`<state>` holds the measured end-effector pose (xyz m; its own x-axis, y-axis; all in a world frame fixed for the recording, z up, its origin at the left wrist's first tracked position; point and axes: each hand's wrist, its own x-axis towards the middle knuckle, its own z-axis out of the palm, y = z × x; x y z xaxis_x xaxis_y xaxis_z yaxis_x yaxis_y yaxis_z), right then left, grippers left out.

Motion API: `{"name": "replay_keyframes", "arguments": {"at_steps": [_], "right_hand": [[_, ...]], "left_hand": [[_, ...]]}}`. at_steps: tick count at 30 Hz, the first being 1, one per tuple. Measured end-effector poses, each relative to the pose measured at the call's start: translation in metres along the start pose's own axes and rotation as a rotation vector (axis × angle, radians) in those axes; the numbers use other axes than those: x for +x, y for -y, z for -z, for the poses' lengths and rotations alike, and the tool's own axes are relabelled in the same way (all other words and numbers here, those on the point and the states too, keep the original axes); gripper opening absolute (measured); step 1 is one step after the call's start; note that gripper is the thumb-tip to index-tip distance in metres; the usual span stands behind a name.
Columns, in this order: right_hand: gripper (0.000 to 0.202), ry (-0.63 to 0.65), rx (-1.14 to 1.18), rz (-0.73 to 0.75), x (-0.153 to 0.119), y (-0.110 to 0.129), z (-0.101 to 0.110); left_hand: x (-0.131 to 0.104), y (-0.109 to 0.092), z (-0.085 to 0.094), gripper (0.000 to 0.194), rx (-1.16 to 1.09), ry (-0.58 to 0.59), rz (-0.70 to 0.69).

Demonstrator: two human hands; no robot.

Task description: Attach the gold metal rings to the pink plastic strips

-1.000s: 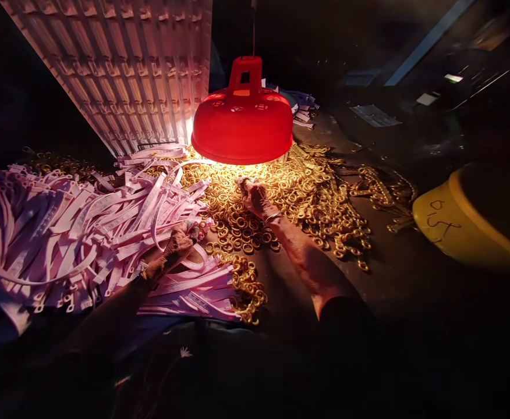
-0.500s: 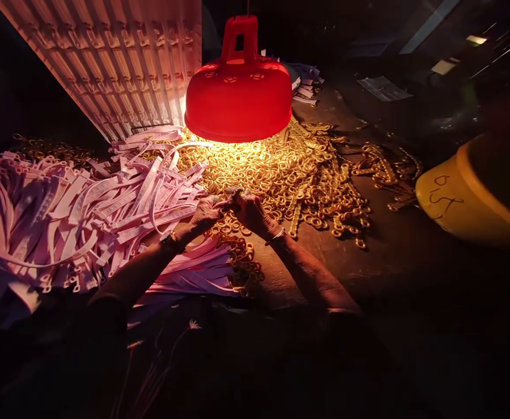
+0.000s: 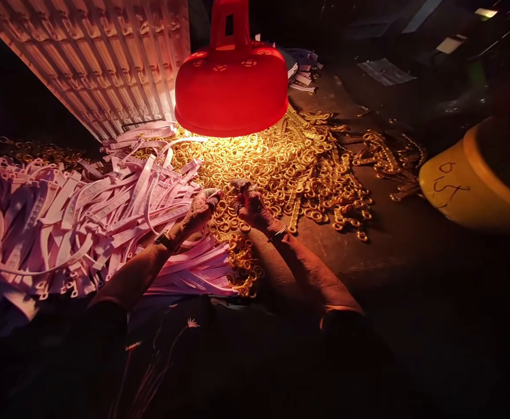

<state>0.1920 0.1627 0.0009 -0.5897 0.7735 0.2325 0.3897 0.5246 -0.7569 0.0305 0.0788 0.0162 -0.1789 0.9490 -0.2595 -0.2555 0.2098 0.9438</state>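
Observation:
Under the lamp, my left hand (image 3: 201, 208) is closed in a pinch at the edge of a heap of pink straps (image 3: 119, 215). What its fingers hold, if anything, I cannot make out. Just to its right, my right hand (image 3: 254, 206) is curled over a pile of gold-coloured rings (image 3: 229, 160), its fingers bent together. Anything inside that hand is hidden. Both hands have dark coverings on some fingertips. A gap with rings showing separates them. Below, more pink straps (image 3: 198, 270) lie with gold rings at their right ends.
A red lamp (image 3: 232, 93) hangs low over the pile. Behind the straps leans a ribbed panel (image 3: 119, 64). At right stands a yellow bucket (image 3: 460, 180) with dark marks. Linked gold strips (image 3: 379, 154) lie on the dark table (image 3: 325, 250).
My hands were together and have moved apart, the left one to the left and the right one slightly right. The view has shifted a little, so the lamp appears higher.

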Motion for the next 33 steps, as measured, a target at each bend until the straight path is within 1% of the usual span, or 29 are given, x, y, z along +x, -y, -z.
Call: {"name": "replay_keyframes", "arguments": {"at_steps": [3, 5, 7, 10, 13, 15, 17, 19, 21, 23, 25, 27, 28, 30, 33], "right_hand": [[0.052, 0.090, -0.115, 0.060, -0.001, 0.005, 0.000], [0.051, 0.127, -0.093, 0.110, -0.002, 0.010, -0.001], [0.047, 0.139, 0.003, 0.112, -0.003, 0.016, -0.003], [0.051, 0.096, 0.270, 0.034, -0.006, 0.023, -0.007], [0.056, 0.020, 0.495, -0.079, -0.013, 0.027, -0.015], [0.055, 0.011, 0.543, -0.126, -0.019, 0.027, -0.023], [0.053, 0.032, 0.588, -0.157, -0.026, 0.026, -0.031], [0.050, 0.043, 0.649, -0.191, -0.032, 0.025, -0.038], [0.048, 0.042, 0.700, -0.224, -0.032, 0.023, -0.043], [0.051, 0.035, 0.734, -0.262, -0.029, 0.020, -0.045], [0.053, 0.046, 0.798, -0.326, -0.024, 0.016, -0.044], [0.053, 0.109, 0.874, -0.384, -0.021, 0.014, -0.041], [0.052, 0.151, 0.905, -0.399, -0.020, 0.013, -0.038], [0.050, 0.257, 0.955, -0.404, -0.021, 0.013, -0.032], [0.049, 0.392, 1.046, -0.400, -0.025, 0.013, -0.024]], "left_hand": [[-0.005, -0.001, 0.005, 0.035, 0.131, 0.087, -0.074], [-0.009, -0.001, 0.007, 0.036, 0.198, 0.125, -0.109], [-0.015, -0.001, 0.009, 0.039, 0.216, 0.128, -0.124], [-0.025, -0.003, 0.006, 0.047, 0.122, 0.061, -0.080], [-0.035, -0.006, -0.002, 0.046, -0.003, -0.058, -0.024], [-0.040, -0.008, -0.010, 0.039, -0.041, -0.143, -0.012], [-0.042, -0.006, -0.017, 0.033, -0.058, -0.199, -0.015], [-0.042, -0.002, -0.021, 0.032, -0.084, -0.215, -0.039], [-0.041, 0.003, -0.021, 0.035, -0.128, -0.213, -0.049], [-0.039, 0.007, -0.016, 0.038, -0.175, -0.198, -0.004], [-0.038, 0.007, -0.009, 0.040, -0.200, -0.176, 0.083], [-0.038, 0.007, -0.003, 0.042, -0.208, -0.109, 0.127], [-0.038, 0.007, -0.001, 0.044, -0.207, -0.064, 0.116], [-0.038, 0.008, 0.001, 0.047, -0.184, 0.033, 0.051], [-0.038, 0.012, 0.000, 0.042, -0.119, 0.101, -0.042]]}}
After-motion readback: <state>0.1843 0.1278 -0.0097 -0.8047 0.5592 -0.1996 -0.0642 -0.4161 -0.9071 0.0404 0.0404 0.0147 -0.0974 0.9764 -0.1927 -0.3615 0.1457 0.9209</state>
